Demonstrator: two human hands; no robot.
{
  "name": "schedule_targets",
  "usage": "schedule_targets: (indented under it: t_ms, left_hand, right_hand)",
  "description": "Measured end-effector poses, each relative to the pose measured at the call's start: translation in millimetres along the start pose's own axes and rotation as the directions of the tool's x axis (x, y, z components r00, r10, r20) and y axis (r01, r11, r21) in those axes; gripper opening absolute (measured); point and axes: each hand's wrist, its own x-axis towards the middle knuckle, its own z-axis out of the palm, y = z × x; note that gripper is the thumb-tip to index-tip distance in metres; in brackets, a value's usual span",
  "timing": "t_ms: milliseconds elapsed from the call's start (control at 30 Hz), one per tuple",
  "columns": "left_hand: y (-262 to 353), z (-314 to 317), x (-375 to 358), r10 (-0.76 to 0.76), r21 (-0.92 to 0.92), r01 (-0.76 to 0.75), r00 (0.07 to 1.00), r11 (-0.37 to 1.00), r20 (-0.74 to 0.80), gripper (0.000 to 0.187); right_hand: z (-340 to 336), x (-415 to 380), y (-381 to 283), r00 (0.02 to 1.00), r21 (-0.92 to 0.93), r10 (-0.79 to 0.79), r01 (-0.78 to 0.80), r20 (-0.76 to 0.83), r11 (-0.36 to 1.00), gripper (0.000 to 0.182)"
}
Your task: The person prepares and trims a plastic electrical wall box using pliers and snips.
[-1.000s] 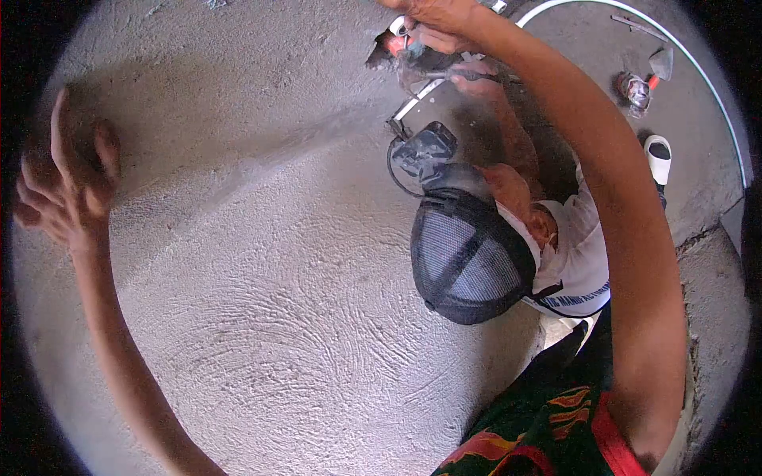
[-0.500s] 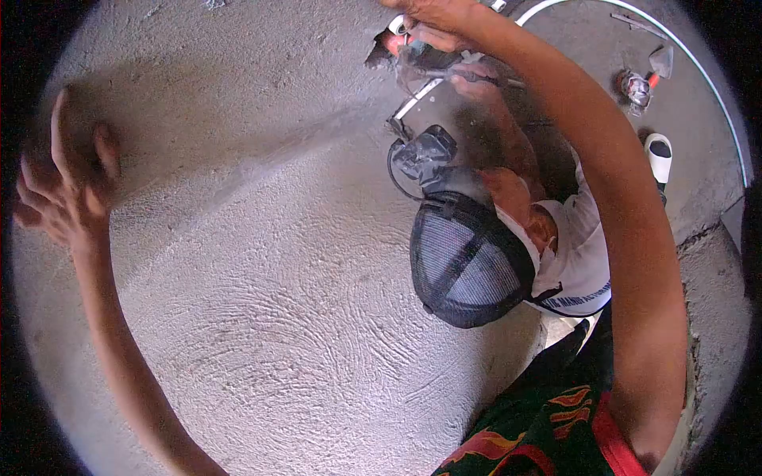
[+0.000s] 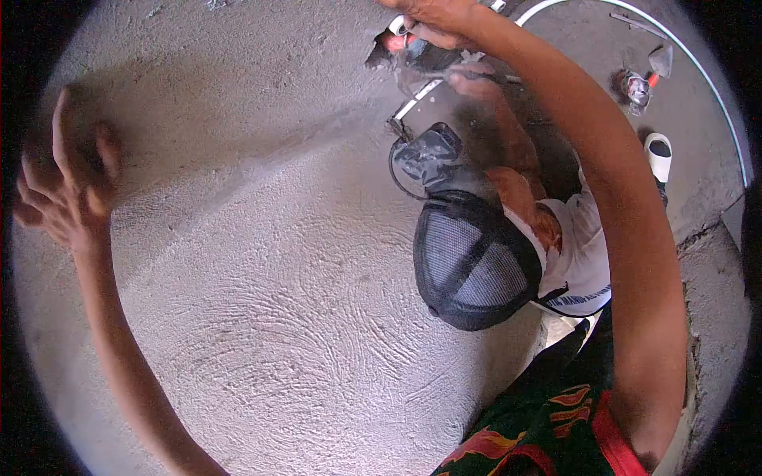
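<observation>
My left hand (image 3: 70, 182) rests against the rough plastered wall (image 3: 302, 262) at the left, open with its fingers spread and nothing in them. At the top edge, partly cut off, my right hand (image 3: 436, 22) has its fingers closed about a white pipe (image 3: 398, 26) at a broken hole (image 3: 382, 52) in the wall. An orange-red piece shows in that hole. Below my right hand, a co-worker's hand (image 3: 476, 82) grips a blurred, rod-like tool (image 3: 432, 76). A white strip (image 3: 417, 99) slants beneath it.
A co-worker in a dark mesh cap (image 3: 479, 262) crouches close below my right arm, with a plastic-wrapped device (image 3: 430, 155) near the head. On the floor lie a trowel (image 3: 661, 62), a crumpled foil-like bundle (image 3: 636, 89) and a curved white tube (image 3: 698, 59).
The co-worker's cap has moved slightly right and down. The tool at the hole has shifted a little. My two hands stay in nearly the same places.
</observation>
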Motion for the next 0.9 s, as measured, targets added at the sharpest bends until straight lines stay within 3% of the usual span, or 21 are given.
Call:
schedule_targets:
  t_ms: [67,167,267,367,467,567,633,800,900]
  left_hand:
    - [2,4,-5,-0.036,-0.039,0.038,0.999,0.999,0.037,0.056]
    - [4,1,0,-0.021,-0.061,0.019,0.999,0.998,-0.029,0.054]
    - [8,3,-6,-0.072,-0.094,0.074,0.997,0.993,0.021,0.055]
    - [2,-4,3,0.013,0.044,-0.012,1.000,0.999,-0.026,0.056]
    - [-7,-3,12,0.102,0.030,-0.100,0.988,0.995,-0.115,0.056]
    - [-8,-5,13,0.130,-0.001,-0.131,0.986,0.991,-0.108,0.055]
    - [-4,-9,17,0.133,-0.081,-0.141,0.987,0.987,-0.094,0.054]
    - [5,8,-12,-0.082,-0.054,0.087,0.992,0.995,0.097,0.056]
    - [0,10,-10,-0.057,-0.076,0.062,0.996,0.995,0.063,0.058]
  right_hand:
    - [1,1,0,1.000,-0.093,0.005,-0.003,0.016,0.996,0.104]
    - [-2,2,-2,1.000,0.065,0.006,-0.005,-0.015,0.998,0.106]
    - [-7,1,-1,0.997,-0.023,0.008,-0.007,0.078,1.000,0.108]
    - [-5,2,0,0.997,0.162,-0.025,0.038,-0.079,0.986,0.109]
    - [-12,2,-4,0.984,-0.143,0.034,-0.009,0.173,0.990,0.110]
    - [-8,2,0,0.989,-0.044,0.010,-0.003,0.149,0.999,0.111]
    - [-4,0,1,1.000,0.031,-0.012,0.012,0.017,0.999,0.111]
    - [2,0,0,0.996,0.023,-0.019,0.021,-0.091,1.000,0.106]
    - [0,0,-2,0.999,0.050,-0.003,0.005,-0.035,0.999,0.104]
